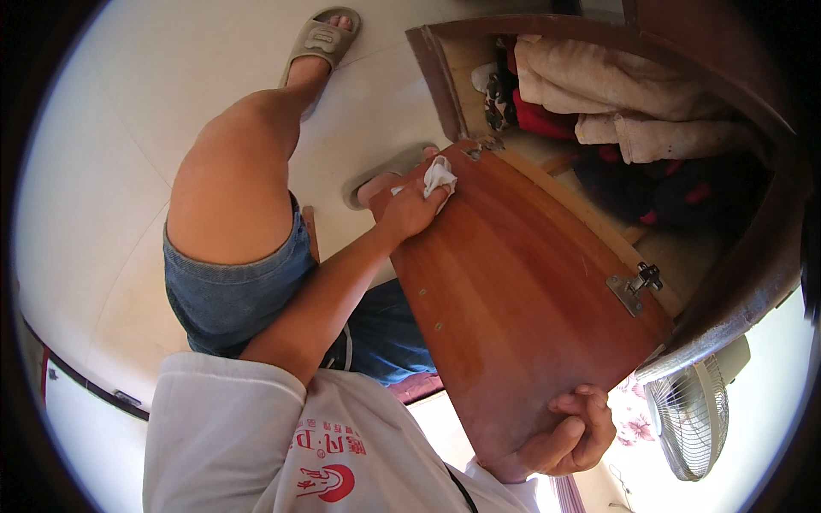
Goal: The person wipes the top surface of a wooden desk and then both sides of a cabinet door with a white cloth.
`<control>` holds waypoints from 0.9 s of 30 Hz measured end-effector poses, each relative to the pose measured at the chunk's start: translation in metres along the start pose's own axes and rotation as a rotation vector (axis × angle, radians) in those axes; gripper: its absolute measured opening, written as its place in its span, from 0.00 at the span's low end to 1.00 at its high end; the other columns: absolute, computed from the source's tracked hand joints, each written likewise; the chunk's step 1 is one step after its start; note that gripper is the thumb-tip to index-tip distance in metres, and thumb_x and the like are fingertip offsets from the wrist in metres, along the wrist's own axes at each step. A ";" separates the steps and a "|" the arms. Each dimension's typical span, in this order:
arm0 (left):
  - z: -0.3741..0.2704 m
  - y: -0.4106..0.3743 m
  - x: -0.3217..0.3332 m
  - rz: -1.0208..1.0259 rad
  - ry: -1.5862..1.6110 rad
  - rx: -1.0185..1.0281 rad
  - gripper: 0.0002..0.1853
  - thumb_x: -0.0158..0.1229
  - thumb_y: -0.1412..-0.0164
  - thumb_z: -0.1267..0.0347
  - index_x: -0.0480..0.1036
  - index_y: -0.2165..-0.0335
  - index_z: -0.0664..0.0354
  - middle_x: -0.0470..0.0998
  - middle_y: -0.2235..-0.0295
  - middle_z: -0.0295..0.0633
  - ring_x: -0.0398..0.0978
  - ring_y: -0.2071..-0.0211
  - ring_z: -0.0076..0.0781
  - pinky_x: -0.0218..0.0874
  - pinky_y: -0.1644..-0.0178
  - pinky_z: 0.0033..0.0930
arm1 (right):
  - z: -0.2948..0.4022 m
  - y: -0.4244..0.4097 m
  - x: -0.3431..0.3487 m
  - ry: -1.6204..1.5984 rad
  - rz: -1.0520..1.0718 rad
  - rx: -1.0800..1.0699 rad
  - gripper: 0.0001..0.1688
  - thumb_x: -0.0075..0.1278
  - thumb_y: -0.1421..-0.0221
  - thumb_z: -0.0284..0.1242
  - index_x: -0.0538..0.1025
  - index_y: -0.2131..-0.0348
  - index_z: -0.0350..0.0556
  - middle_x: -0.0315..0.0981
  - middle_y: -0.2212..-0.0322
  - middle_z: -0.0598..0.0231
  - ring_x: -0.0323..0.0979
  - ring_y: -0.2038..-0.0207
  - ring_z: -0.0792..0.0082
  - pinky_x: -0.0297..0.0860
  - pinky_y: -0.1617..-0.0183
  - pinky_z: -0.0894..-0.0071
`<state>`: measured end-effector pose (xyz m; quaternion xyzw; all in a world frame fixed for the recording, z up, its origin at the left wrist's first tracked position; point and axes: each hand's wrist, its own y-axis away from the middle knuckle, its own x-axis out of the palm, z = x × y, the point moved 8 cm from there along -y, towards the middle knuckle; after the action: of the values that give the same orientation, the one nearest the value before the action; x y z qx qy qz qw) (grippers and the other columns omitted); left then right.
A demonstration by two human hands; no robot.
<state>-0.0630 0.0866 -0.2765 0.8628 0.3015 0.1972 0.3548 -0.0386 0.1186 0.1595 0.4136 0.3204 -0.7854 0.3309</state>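
Observation:
My left hand [410,208] holds a crumpled white cloth or tissue [440,176] against the face of a reddish-brown wooden cabinet door [507,276], near its far end. Around the door's near right edge curls my right hand [571,433], fingertips over the face; part of its grip is hidden. The door stands swung out from the cabinet and slopes across my lap. A metal hinge [632,286] is fixed near its right edge. Another hinge [478,151] shows at the far corner. Two small round marks sit near the left edge.
The open cabinet [442,83] holds beige folded fabric [596,80], red cloth [542,118] and dark clothing [641,186]. A fan [689,417] stands at the lower right. My feet in slippers [324,42] rest on the pale floor [128,147].

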 end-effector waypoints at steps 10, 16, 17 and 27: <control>0.021 -0.051 0.004 -0.007 -0.010 -0.175 0.40 0.54 0.37 0.41 0.67 0.38 0.57 0.76 0.46 0.61 0.72 0.42 0.60 0.60 0.36 0.47 | -0.009 -0.002 -0.008 -0.032 0.054 -0.004 0.23 0.33 0.35 0.25 0.76 0.49 0.42 0.64 0.81 0.66 0.66 0.65 0.72 0.63 0.39 0.57; 0.025 -0.073 0.006 0.017 -0.177 -0.102 0.45 0.46 0.38 0.34 0.66 0.36 0.56 0.70 0.41 0.64 0.66 0.38 0.63 0.52 0.32 0.50 | -0.005 -0.002 -0.003 -0.046 -0.065 -0.007 0.21 0.33 0.35 0.26 0.77 0.52 0.44 0.63 0.82 0.69 0.64 0.70 0.75 0.65 0.42 0.59; 0.039 -0.080 0.013 0.015 -0.177 -0.140 0.47 0.44 0.38 0.33 0.64 0.35 0.55 0.69 0.40 0.65 0.64 0.37 0.63 0.51 0.31 0.51 | -0.004 -0.002 -0.002 -0.023 -0.063 -0.017 0.20 0.34 0.34 0.27 0.76 0.51 0.44 0.63 0.82 0.69 0.64 0.70 0.76 0.65 0.43 0.60; 0.033 -0.092 0.028 0.076 -0.133 -0.155 0.49 0.41 0.37 0.33 0.53 0.31 0.55 0.68 0.40 0.66 0.65 0.37 0.64 0.56 0.34 0.53 | 0.005 -0.005 0.008 0.091 -0.128 -0.043 0.18 0.37 0.29 0.34 0.75 0.50 0.46 0.62 0.81 0.72 0.62 0.72 0.80 0.65 0.44 0.63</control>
<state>-0.0587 0.1407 -0.3620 0.8547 0.2282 0.1753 0.4320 -0.0481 0.1159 0.1561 0.4203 0.3777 -0.7783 0.2738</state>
